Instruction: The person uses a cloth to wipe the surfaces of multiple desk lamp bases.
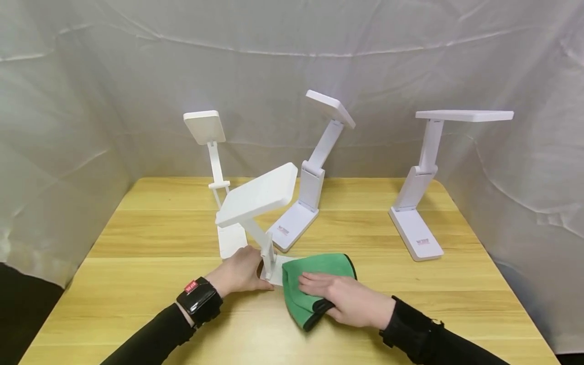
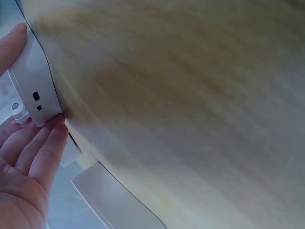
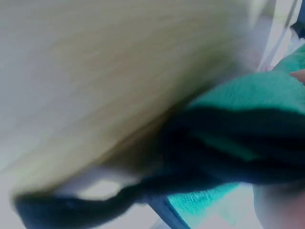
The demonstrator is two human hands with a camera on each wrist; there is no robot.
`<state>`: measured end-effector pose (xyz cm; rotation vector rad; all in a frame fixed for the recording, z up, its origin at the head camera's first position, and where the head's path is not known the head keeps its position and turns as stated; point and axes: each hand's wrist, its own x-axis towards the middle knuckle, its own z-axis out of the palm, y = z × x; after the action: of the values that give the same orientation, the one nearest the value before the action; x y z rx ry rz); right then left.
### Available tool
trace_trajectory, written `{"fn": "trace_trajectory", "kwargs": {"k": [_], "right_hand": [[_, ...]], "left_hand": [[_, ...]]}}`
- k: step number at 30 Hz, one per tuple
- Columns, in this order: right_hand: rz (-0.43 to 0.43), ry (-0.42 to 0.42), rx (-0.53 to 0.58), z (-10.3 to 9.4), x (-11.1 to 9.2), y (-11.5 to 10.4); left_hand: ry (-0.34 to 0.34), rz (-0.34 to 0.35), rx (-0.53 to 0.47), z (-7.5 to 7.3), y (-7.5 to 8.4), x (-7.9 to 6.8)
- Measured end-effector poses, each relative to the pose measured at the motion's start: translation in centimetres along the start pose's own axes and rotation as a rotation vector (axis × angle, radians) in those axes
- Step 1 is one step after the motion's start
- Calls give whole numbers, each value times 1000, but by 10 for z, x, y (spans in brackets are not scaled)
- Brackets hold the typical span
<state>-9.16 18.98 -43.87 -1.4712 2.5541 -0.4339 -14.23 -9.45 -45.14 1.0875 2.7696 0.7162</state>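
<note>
A white folding desk lamp (image 1: 257, 195) stands at the front middle of the table, its flat head tilted over its base. My left hand (image 1: 242, 269) grips the rear end of that base, thumb on the near side and fingers on the far side. In the left wrist view the base's end face (image 2: 40, 86) shows two small ports between thumb and fingers. My right hand (image 1: 349, 299) holds a green cloth (image 1: 319, 268) with black edging over the front part of the base, hiding it. The right wrist view is blurred; the bunched cloth (image 3: 252, 90) fills its right side.
Behind stand three more white lamps: one at back left (image 1: 205, 126), one at back centre (image 1: 312, 185), one at right (image 1: 417, 228). The left one's base is close to my left hand. A pale curtain (image 1: 292, 30) hangs around the wooden table (image 1: 159, 233).
</note>
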Motion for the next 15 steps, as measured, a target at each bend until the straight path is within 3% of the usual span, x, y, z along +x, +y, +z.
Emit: {"fn": "trace_trajectory", "kwargs": {"k": [3, 6, 11, 15], "right_hand": [[56, 5, 36, -2, -3, 4], [85, 0, 20, -4, 6, 6], [44, -6, -61, -4, 31, 0], [6, -7, -63, -2, 31, -5]], "left_hand": [[-11, -6, -6, 0, 0, 0], [-12, -7, -6, 0, -2, -1], [6, 26, 6, 0, -1, 0], [13, 28, 27, -1, 0, -1]]}}
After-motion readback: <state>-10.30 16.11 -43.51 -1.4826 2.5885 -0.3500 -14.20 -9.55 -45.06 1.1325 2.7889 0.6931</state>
